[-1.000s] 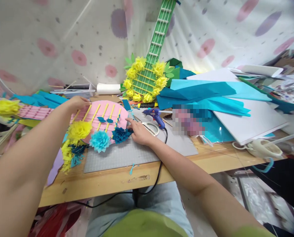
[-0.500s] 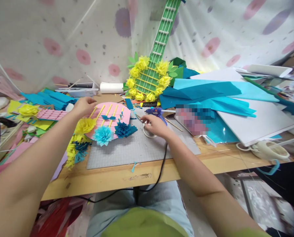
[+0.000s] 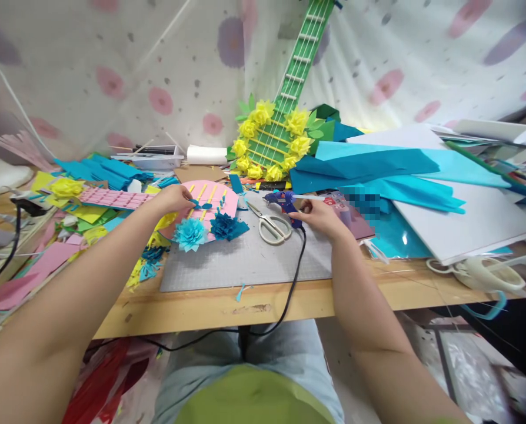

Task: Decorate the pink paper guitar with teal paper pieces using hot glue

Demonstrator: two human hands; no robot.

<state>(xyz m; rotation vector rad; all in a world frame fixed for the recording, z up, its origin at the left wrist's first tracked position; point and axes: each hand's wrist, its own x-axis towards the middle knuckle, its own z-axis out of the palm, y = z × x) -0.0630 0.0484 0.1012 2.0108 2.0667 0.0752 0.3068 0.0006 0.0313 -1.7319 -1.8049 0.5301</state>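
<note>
A pink paper guitar (image 3: 221,191) with yellow strips lies at the left of the grey cutting mat (image 3: 227,271). Light-blue (image 3: 190,234) and dark-blue paper flowers (image 3: 222,226) sit on its lower edge. My left hand (image 3: 177,200) is over the guitar body, fingertips pinched at the left end of a small blue paper bow (image 3: 202,205). To the right, my right hand (image 3: 322,217) has its thumb and curled fingers at the handle of a blue hot glue gun (image 3: 285,201), which lies on the mat. Grey-handled scissors (image 3: 272,227) lie beside the gun, untouched.
A green paper guitar (image 3: 269,138) with yellow flowers leans against the curtain. Blue paper sheets (image 3: 369,168) and white boards (image 3: 466,218) are piled at right. Paper scraps (image 3: 37,268) cover the left side. The black cord (image 3: 296,277) hangs over the table edge.
My right hand has left the scissors and moved right to the glue gun's handle. My left hand has come down and right onto the blue bow. The view has shifted slightly.
</note>
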